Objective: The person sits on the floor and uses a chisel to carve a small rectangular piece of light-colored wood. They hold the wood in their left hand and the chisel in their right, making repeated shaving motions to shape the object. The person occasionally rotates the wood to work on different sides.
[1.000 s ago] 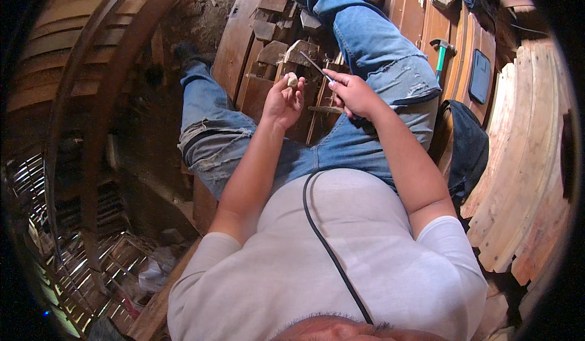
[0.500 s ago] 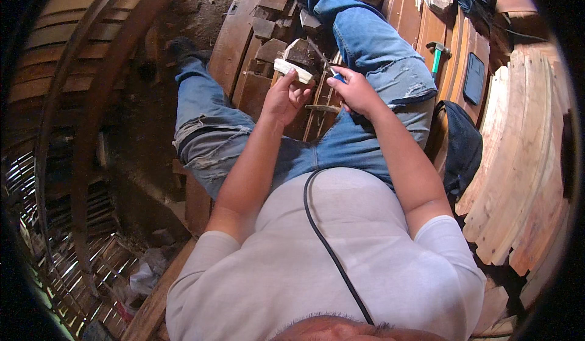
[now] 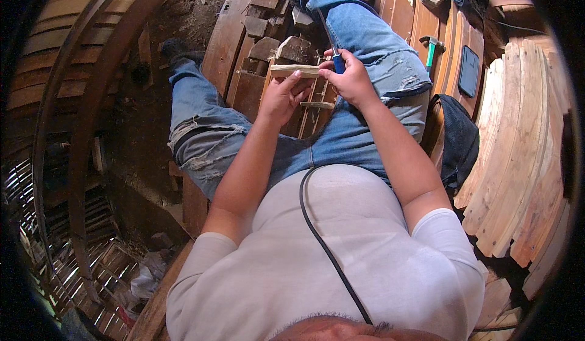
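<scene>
My left hand (image 3: 281, 100) is closed on a short, pale strip of wood (image 3: 289, 70), held level above the bench between my legs. Thumb and fingers of my right hand (image 3: 353, 85) touch the strip's right end. That same hand grips a screwdriver (image 3: 338, 63) with a blue handle, its long thin metal shaft pointing up and away from me. Below both hands, a thin wooden stick (image 3: 318, 105) lies across the bench. Just beyond the pale strip sits a dark wooden block (image 3: 296, 50) with a lighter edge.
Right of my leg, a hammer (image 3: 431, 52) with a green handle and a phone (image 3: 468, 72) lie on brown boards. A dark cloth bag (image 3: 458, 143) hangs nearer me. Pale planks (image 3: 518, 140) are stacked at far right. Several wood blocks (image 3: 256, 27) line the bench's far part.
The screwdriver has swung upright, shaft away from me. The pale strip has turned edge-on and level, and my right fingers have come to its right end.
</scene>
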Action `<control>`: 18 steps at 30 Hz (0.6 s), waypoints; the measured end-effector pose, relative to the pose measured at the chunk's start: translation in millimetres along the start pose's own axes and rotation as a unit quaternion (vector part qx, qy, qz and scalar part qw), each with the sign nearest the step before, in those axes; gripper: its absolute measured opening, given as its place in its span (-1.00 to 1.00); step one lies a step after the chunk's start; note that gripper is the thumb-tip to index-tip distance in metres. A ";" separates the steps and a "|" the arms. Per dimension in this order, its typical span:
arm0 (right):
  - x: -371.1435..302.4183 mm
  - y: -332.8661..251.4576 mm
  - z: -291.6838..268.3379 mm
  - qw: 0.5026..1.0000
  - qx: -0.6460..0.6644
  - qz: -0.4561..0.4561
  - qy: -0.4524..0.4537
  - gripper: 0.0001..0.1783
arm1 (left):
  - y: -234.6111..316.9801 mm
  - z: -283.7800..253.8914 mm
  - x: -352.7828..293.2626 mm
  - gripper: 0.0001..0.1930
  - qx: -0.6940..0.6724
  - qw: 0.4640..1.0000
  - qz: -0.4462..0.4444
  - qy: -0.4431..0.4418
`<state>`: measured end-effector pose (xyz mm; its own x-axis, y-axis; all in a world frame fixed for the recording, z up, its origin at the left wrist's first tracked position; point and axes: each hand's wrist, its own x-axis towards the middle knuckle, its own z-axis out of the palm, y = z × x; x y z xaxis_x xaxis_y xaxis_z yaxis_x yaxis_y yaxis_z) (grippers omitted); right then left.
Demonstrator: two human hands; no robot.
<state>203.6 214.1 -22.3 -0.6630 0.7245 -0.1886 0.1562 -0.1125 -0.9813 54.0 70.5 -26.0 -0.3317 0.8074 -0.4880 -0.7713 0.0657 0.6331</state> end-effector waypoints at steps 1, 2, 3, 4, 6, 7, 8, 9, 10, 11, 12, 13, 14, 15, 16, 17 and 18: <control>0.4 1.7 0.5 1.000 0.003 -0.008 0.003 -0.52 | 0.7 1.0 -1.3 -0.74 0.005 1.000 -0.004 0.005; 0.8 2.1 1.1 1.000 0.006 -0.015 0.007 -0.53 | 1.5 1.6 -2.2 -0.74 0.011 1.000 -0.008 0.011; 1.2 2.3 0.9 1.000 0.007 -0.011 0.007 -0.53 | 1.9 1.0 -2.1 -0.72 0.019 1.000 -0.014 0.006; 1.5 2.3 0.3 1.000 0.007 -0.007 0.007 -0.54 | 2.3 0.2 -1.9 -0.69 0.027 0.999 -0.020 0.001; 1.9 3.3 -0.3 1.000 0.007 -0.015 0.007 -0.55 | 2.6 1.6 -3.0 -0.68 0.024 1.000 -0.020 -0.001; 2.5 4.7 -0.4 1.000 0.006 -0.027 0.008 -0.55 | 2.1 3.5 -4.0 -0.69 0.014 1.000 -0.014 0.002; 2.8 4.5 -0.5 0.999 0.005 -0.039 0.009 -0.56 | 2.3 5.2 -4.7 -0.68 0.004 1.000 -0.008 0.006; 3.0 4.2 -1.4 0.999 -0.001 -0.039 0.014 -0.56 | 3.2 5.1 -4.7 -0.65 -0.010 1.000 -0.015 -0.006; 3.3 3.5 -3.1 0.999 -0.008 -0.039 0.020 -0.56 | 4.8 4.0 -4.9 -0.62 -0.024 0.999 -0.021 -0.018; 3.5 0.6 -3.5 0.999 -0.015 -0.038 0.025 -0.56 | 6.6 2.0 -5.4 -0.58 -0.038 0.999 -0.028 -0.028; 3.5 -2.5 -4.1 0.999 -0.014 -0.033 0.027 -0.57 | 8.8 -0.7 -5.4 -0.55 -0.062 0.996 -0.045 -0.047; 3.4 -6.1 -5.0 0.999 -0.012 -0.029 0.030 -0.58 | 11.5 -3.9 -4.8 -0.52 -0.087 0.992 -0.062 -0.066; 3.2 -9.9 -5.7 0.999 -0.011 -0.024 0.033 -0.58 | 13.3 -5.7 -4.4 -0.50 -0.111 0.987 -0.080 -0.085; 3.4 -12.0 -7.7 0.999 -0.009 -0.013 0.036 -0.61 | 14.2 -6.5 -4.3 -0.50 -0.103 0.986 -0.091 -0.089; 3.7 -14.0 -8.4 0.999 0.004 -0.006 0.035 -0.61 | 15.2 -6.8 -4.4 -0.50 -0.096 0.986 -0.103 -0.094; 3.9 -16.1 -9.0 0.999 0.017 0.000 0.034 -0.62 | 15.9 -6.8 -4.3 -0.50 -0.088 0.985 -0.114 -0.099; 4.0 -17.3 -9.2 0.999 0.029 0.007 0.034 -0.62 | 13.1 -9.8 -2.4 -0.50 -0.059 0.987 -0.101 -0.106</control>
<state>204.9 225.2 -5.8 -0.6100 0.7665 -0.2010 0.1205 -0.1610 -0.9796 39.4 63.6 -22.4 -0.0538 0.8905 -0.4519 -0.8723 0.1783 0.4552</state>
